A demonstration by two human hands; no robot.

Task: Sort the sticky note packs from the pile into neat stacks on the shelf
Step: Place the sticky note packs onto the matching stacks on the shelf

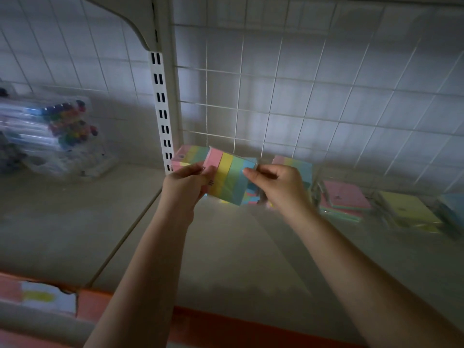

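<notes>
**Two hands hold a striped sticky note pack above a shop shelf**

Nearest the viewer runs the orange front edge (251, 325) of the shelf (238, 247), with two bare forearms reaching over it. The left hand (184, 183) and the right hand (278, 185) together hold one sticky note pack (229, 177), striped pink, yellow, green and blue, tilted and lifted off the shelf. The left fingers curl round its pink end; the right thumb and fingers pinch its blue end. Just behind the grip, on either side, stand more striped packs (190, 153), blurred. Right of the right hand lie a pink pack (345, 194) and a yellow pack (409, 209), near each other. Well left of the grip, a clear bag of coloured markers (67, 124) rests against the wire grid (313, 96).
</notes>
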